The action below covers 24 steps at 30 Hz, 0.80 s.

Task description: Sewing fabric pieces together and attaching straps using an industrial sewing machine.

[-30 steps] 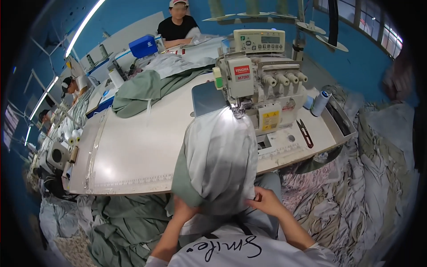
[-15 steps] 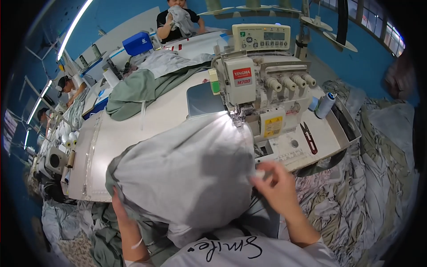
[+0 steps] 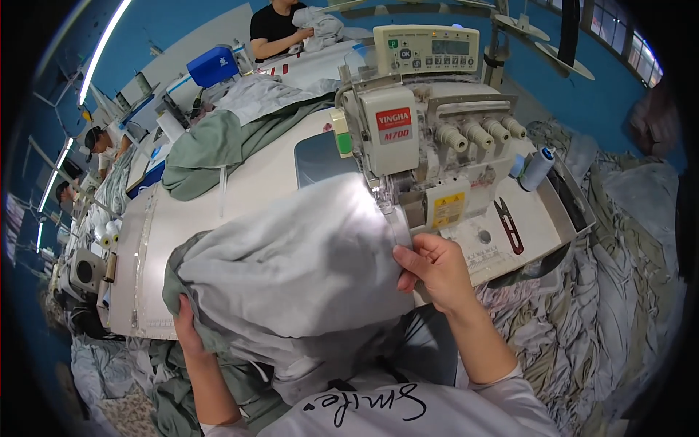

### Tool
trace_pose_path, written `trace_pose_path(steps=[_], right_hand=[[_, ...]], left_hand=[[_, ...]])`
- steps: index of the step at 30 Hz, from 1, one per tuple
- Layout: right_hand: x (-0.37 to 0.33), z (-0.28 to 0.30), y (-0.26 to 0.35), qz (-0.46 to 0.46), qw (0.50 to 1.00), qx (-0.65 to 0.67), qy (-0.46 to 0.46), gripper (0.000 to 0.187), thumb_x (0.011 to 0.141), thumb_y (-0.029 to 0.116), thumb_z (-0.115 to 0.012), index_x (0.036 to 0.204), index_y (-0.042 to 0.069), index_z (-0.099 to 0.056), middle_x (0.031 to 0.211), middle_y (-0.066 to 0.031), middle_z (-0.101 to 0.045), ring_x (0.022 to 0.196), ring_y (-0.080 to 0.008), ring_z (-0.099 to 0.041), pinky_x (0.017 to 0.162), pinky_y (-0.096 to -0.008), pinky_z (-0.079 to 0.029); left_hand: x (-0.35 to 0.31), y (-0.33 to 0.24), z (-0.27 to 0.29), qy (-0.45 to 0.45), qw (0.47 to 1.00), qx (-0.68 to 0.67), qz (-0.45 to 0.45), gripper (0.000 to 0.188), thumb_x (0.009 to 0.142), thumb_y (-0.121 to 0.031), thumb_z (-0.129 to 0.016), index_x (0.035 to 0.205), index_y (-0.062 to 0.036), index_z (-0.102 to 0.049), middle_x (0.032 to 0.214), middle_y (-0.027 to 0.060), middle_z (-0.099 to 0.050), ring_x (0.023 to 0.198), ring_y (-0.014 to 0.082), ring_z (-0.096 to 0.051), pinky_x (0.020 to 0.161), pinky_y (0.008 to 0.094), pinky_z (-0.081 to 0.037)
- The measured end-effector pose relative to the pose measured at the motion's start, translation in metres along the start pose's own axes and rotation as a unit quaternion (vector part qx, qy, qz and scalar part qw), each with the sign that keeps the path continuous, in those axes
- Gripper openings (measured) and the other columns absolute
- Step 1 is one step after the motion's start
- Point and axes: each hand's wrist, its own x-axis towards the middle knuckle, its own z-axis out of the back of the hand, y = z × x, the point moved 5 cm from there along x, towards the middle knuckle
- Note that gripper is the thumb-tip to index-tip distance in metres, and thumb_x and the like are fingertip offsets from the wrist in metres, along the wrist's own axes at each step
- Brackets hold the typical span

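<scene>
- I am seeing the grey cloth [image 3: 306, 251] lying across the front of the surface [image 3: 186, 218], its upper right corner meeting the sewing machine [image 3: 392, 135] and its near folds drooping over the front edge.
- My right hand [image 3: 439, 275] is pinching the right edge of the grey cloth, thumb and fingers meeting on it just below the machine's stitching area.
- My left hand [image 3: 188, 326] is touching the green border [image 3: 173, 284]; its fingers are partly hiding there, so I cannot tell whether they are gripping.
- I am judging the grey cloth light, soft and limp, creasing readily, and probably neither slippery nor fragile.
- I am favouring holds along both side edges, since gripping the middle would be bunching it.
</scene>
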Motion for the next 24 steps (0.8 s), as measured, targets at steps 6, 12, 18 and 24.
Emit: trace_pose_path(steps=[6, 12, 18, 24], right_hand=[[0.0, -0.002, 0.001, 0.008, 1.0, -0.006, 0.006, 0.02, 0.083, 0.016, -0.064, 0.082, -0.002, -0.055, 0.066, -0.0029, -0.057, 0.053, -0.0085, -0.058, 0.047, -0.021, -0.047], [0.0, 0.0, 0.002, 0.003, 1.0, -0.009, 0.02, 0.019, 0.083, 0.015, -0.064, 0.08, 0.0, -0.054, 0.066, -0.0027, -0.057, 0.052, -0.008, -0.057, 0.047, -0.0207, -0.047], [0.001, -0.002, 0.003, 0.001, 0.999, -0.002, 0.036, 0.02, 0.083, 0.015, -0.064, 0.076, 0.002, -0.051, 0.065, -0.0026, -0.056, 0.05, -0.0082, -0.056, 0.045, -0.0203, -0.046], [0.002, 0.0, 0.001, -0.005, 0.999, 0.022, 0.031, 0.017, 0.082, 0.013, -0.065, 0.077, 0.002, -0.052, 0.065, -0.0016, -0.055, 0.047, -0.0085, -0.055, 0.043, -0.02, -0.045]], left_hand=[[0.027, -0.012, -0.012, -0.056, 0.998, 0.002, -0.03, 0.045, 0.094, -0.031, -0.043, 0.127, -0.0009, -0.042, 0.125, 0.0082, -0.048, 0.113, 0.0207, -0.048, 0.097, 0.0318, -0.036], [0.065, -0.032, -0.052, -0.062, 0.997, -0.028, -0.045, 0.047, 0.093, -0.028, -0.046, 0.128, 0.0017, -0.039, 0.124, 0.0089, -0.048, 0.111, 0.0199, -0.049, 0.095, 0.0315, -0.038], [0.118, -0.077, -0.09, -0.1, 0.992, -0.029, -0.066, 0.042, 0.089, -0.029, -0.053, 0.121, -0.0017, -0.048, 0.116, 0.0078, -0.055, 0.101, 0.0187, -0.056, 0.088, 0.0305, -0.044], [0.18, -0.094, -0.13, -0.008, 0.997, -0.053, -0.059, 0.03, 0.084, -0.021, -0.061, 0.109, -0.004, -0.058, 0.1, 0.0054, -0.063, 0.086, 0.0165, -0.063, 0.076, 0.0281, -0.051]])
